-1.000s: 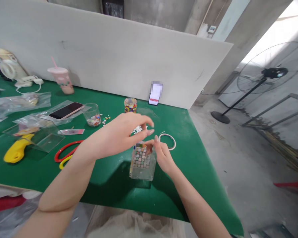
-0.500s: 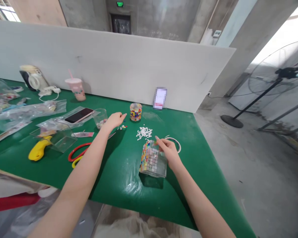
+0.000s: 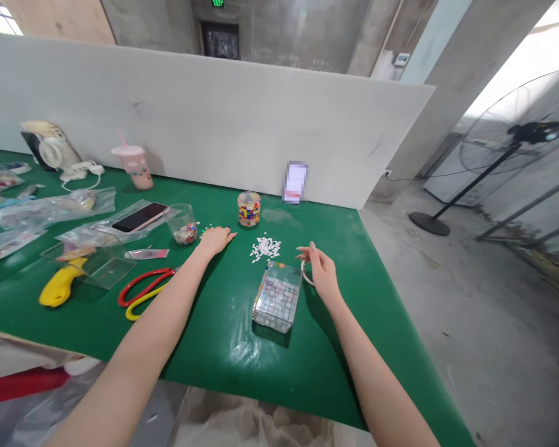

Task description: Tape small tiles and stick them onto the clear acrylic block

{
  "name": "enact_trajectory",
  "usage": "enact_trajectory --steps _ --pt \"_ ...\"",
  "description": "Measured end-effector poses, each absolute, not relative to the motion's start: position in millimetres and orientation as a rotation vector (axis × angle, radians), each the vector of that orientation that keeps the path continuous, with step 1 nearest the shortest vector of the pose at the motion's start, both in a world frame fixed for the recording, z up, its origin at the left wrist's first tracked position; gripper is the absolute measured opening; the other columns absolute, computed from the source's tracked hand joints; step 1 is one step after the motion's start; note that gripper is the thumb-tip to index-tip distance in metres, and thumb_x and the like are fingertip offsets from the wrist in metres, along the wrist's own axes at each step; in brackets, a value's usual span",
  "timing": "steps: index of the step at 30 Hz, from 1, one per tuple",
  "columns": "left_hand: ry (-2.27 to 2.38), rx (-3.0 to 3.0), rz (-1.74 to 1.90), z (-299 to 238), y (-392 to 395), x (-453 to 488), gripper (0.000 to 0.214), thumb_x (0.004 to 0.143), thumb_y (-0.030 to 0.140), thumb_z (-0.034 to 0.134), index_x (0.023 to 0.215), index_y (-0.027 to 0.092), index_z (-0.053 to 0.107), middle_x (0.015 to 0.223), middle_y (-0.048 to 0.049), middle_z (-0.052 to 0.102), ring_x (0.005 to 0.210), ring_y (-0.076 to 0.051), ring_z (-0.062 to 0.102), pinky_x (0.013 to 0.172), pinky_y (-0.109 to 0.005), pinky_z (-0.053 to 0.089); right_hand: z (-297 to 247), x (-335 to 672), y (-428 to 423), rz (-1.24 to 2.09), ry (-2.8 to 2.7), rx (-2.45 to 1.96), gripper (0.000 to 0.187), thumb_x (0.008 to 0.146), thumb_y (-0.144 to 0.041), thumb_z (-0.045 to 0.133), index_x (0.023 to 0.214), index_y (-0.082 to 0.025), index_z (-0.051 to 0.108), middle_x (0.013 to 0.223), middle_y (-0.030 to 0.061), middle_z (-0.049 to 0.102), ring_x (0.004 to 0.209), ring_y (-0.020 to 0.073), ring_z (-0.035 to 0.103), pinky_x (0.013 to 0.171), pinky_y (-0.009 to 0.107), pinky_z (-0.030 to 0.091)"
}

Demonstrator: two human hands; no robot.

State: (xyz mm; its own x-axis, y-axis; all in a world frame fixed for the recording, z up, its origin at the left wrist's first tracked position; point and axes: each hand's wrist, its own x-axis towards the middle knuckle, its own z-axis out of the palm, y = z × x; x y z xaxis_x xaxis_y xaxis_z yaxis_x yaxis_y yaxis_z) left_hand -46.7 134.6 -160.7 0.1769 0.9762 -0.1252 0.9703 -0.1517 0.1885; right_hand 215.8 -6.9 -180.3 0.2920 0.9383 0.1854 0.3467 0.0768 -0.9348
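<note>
My left hand (image 3: 217,240) lies low on the table with fingers stretched out, over and beside a few small coloured mosaic tiles (image 3: 205,231), which it partly covers. A clear plastic cup (image 3: 183,226) with mixed tiles in it stands just left of it. My right hand (image 3: 322,273) hovers right of a clear box (image 3: 278,295), apart from it, its fingers loosely bent and nothing visible between them. Tiles line the box, which lies on the table. Partly behind that hand is a white ring-shaped thing (image 3: 307,275). Loose white tiles (image 3: 265,248) form a pile between my hands.
A round jar covered in coloured tiles (image 3: 249,211) stands behind the pile. Scissors (image 3: 144,292), a yellow-handled tool (image 3: 61,284), a clear stand (image 3: 107,267), a phone (image 3: 140,217) and a pink tumbler (image 3: 136,167) are at left. A lit screen (image 3: 295,182) leans against the white partition (image 3: 205,118).
My right hand has let go of the box, which now lies flatter on the table, and moved slightly right. My left hand has lowered from pointing fingers to lying over the coloured tiles.
</note>
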Motion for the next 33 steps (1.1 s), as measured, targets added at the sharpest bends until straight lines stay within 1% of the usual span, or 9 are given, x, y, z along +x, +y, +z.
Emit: enact_trajectory --steps 5,11,13,15,17,19,22,27,33 --pt "1.779 2.182 0.162 -161.0 138.0 -56.2 0.032 0.096 0.035 0.06 0.122 0.015 0.06 0.122 -0.01 0.063 0.104 -0.023 0.064 0.089 -0.045 0.056 -177.8 242.8 -4.7 0.552 -1.348 -1.672 0.028 0.096 -0.037 0.058 0.113 -0.016 0.063 0.11 0.0071 0.068 0.096 0.0201 0.067 0.085 0.042 0.056" --pt "1.685 2.033 0.477 -140.9 138.5 -59.4 0.03 0.096 0.035 0.059 0.118 0.015 0.061 0.116 -0.0088 0.065 0.099 -0.022 0.065 0.085 -0.042 0.057 -166.5 262.6 -14.7 0.528 -1.704 -2.017 0.028 0.094 -0.037 0.062 0.113 -0.016 0.064 0.113 0.0075 0.067 0.099 0.0212 0.066 0.087 0.044 0.055" --pt "1.604 1.967 0.591 -125.7 135.4 -53.1 0.028 0.097 0.036 0.058 0.113 0.014 0.063 0.108 -0.007 0.066 0.091 -0.019 0.066 0.079 -0.037 0.058 -163.3 263.0 -20.2 0.533 -1.832 -2.132 0.03 0.093 -0.036 0.063 0.115 -0.016 0.063 0.116 0.0083 0.066 0.103 0.023 0.065 0.089 0.046 0.054" --pt "1.474 1.896 0.68 -104.9 127.1 -44.3 0.027 0.098 0.038 0.056 0.105 0.013 0.063 0.092 -0.0038 0.067 0.074 -0.014 0.064 0.066 -0.03 0.056 -159.4 261.0 -24.6 0.551 -1.959 -2.201 0.031 0.093 -0.036 0.063 0.116 -0.016 0.063 0.119 0.0087 0.065 0.105 0.0239 0.065 0.091 0.047 0.054" --pt "1.309 1.834 0.76 -80.3 112.7 -35.6 0.025 0.099 0.036 0.053 0.097 0.013 0.062 0.075 0.0 0.063 0.058 -0.01 0.058 0.053 -0.023 0.049 -153.9 257.3 -27.9 0.577 -2.08 -2.22 0.03 0.093 -0.035 0.063 0.116 -0.016 0.063 0.119 0.0085 0.065 0.105 0.0234 0.065 0.09 0.047 0.054" --pt "1.142 1.787 0.836 -55.7 93.8 -28.7 0.024 0.097 0.034 0.054 0.087 0.014 0.062 0.064 0.001 0.06 0.05 -0.007 0.052 0.047 -0.019 0.042 -147.9 252.1 -30.6 0.577 -2.168 -2.226 0.03 0.093 -0.034 0.063 0.117 -0.016 0.063 0.12 0.0084 0.065 0.105 0.023 0.065 0.09 0.046 0.054" --pt "0.943 1.74 0.888 -29.3 65.7 -21.7 0.025 0.093 0.038 0.059 0.082 0.016 0.065 0.062 0.0006 0.061 0.052 -0.007 0.054 0.048 -0.018 0.043 -142.0 240.3 -33.9 0.504 -2.218 -2.281 0.03 0.094 -0.033 0.062 0.119 -0.016 0.062 0.122 0.0092 0.064 0.107 0.0237 0.064 0.091 0.046 0.054" --pt "0.758 1.713 0.796 -21.1 42.7 -11.9 0.015 0.089 0.029 0.064 0.088 0.016 0.073 0.067 -0.0017 0.067 0.058 -0.009 0.059 0.053 -0.019 0.049 -145.2 220.5 -34.0 0.387 -2.167 -2.378 0.035 0.093 -0.033 0.063 0.123 -0.015 0.06 0.128 0.0113 0.062 0.112 0.0258 0.062 0.094 0.048 0.053" --pt "0.658 1.657 0.734 -23.1 35.7 -7.0 0.013 0.09 0.018 0.064 0.096 0.017 0.075 0.075 -0.0026 0.073 0.063 -0.009 0.064 0.055 -0.016 0.052 -152.8 223.7 -28.5 0.581 -2.079 -2.264 0.032 0.094 -0.033 0.062 0.121 -0.017 0.061 0.125 0.0094 0.063 0.108 0.0241 0.064 0.091 0.047 0.054"
